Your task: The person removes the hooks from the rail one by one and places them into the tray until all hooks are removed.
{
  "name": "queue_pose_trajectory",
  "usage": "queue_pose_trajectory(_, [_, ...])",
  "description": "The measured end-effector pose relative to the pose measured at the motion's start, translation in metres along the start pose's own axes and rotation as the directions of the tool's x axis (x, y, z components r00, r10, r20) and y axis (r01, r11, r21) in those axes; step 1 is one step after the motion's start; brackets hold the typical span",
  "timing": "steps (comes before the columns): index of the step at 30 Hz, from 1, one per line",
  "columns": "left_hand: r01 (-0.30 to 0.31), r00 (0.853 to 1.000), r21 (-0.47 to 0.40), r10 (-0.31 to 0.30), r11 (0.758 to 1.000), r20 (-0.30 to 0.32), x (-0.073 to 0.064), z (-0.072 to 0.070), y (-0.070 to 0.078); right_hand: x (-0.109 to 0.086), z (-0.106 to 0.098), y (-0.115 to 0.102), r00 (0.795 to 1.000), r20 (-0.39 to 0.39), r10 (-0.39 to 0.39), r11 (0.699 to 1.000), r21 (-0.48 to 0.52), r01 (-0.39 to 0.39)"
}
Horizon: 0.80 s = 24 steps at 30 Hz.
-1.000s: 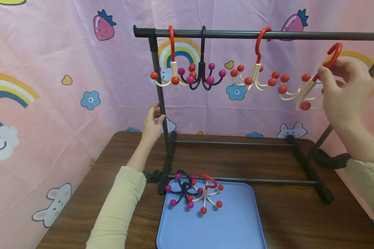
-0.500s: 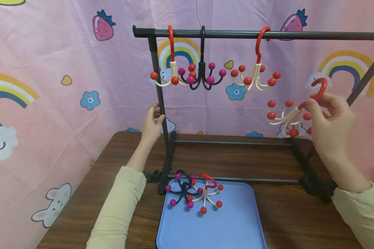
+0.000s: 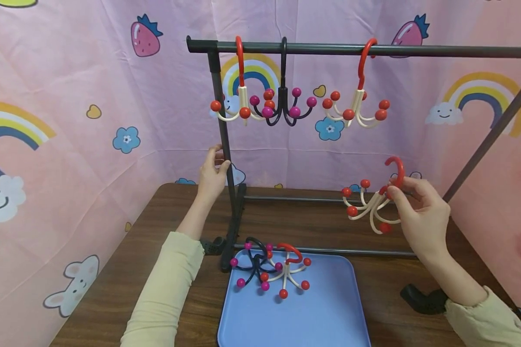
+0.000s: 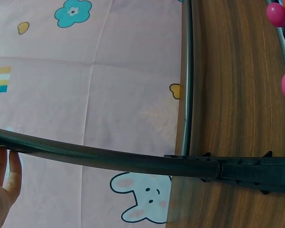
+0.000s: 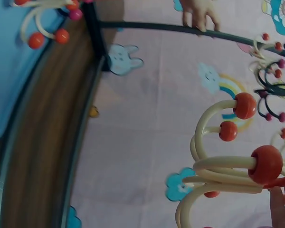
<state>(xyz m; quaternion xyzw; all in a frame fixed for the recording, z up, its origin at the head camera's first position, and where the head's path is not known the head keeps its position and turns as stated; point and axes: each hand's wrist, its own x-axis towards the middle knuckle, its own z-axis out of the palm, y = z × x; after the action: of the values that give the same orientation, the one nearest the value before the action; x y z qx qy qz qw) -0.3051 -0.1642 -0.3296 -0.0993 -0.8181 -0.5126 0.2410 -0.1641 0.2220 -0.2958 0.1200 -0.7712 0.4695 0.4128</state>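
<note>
My right hand (image 3: 423,212) pinches a multi-prong hanger (image 3: 401,173) by its red hook, close above the cream prongs tipped with red balls. It is tilted, to the right of the tray and well below the rack's top bar (image 3: 321,49). In the right wrist view the prongs of this hanger (image 5: 223,163) fill the lower right. My left hand (image 3: 212,176) holds the rack's left post (image 3: 226,144), thumb and fingers at its sides. From the top bar hang a cream-and-red hanger (image 3: 242,96), a black one with magenta balls (image 3: 282,99) and another cream-and-red hanger (image 3: 357,102).
On the brown table (image 3: 165,274) lies a blue tray (image 3: 317,318). At its far end are a black hanger (image 3: 257,262) and a cream-and-red hanger (image 3: 287,270), overlapping. The rack's lower bar (image 3: 351,251) runs just behind the tray. A patterned cloth (image 3: 173,96) stands behind.
My right hand has carried its hanger from just under the top bar, down and leftward, toward the tray. The left hand stays on the post, and the hanging ones barely move.
</note>
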Motion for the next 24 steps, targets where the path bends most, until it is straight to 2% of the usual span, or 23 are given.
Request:
queue_pose_trajectory(5, [-0.004,1.0,0.004,0.004,1.0,-0.008,0.001,0.0,-0.001,-0.02,0.008,0.004,0.996,0.088,-0.015,1.0,0.008,0.015])
queue_pose_trajectory(7, [-0.004,1.0,0.003,0.004,1.0,-0.011,0.001,0.001,0.0,-0.027,0.011,0.006,0.992,0.121,-0.016,1.0,-0.02,0.019])
queue_pose_trajectory(17, [0.002,1.0,0.01,-0.001,1.0,-0.009,-0.001,0.001,-0.002,-0.061,0.022,0.014,0.962,0.267,0.067,0.992,-0.125,-0.034])
queue_pose_trajectory(24, [-0.004,1.0,0.008,0.004,1.0,-0.005,0.0,0.001,-0.001,-0.079,0.029,0.02,0.94,0.321,0.117,0.99,-0.113,-0.085])
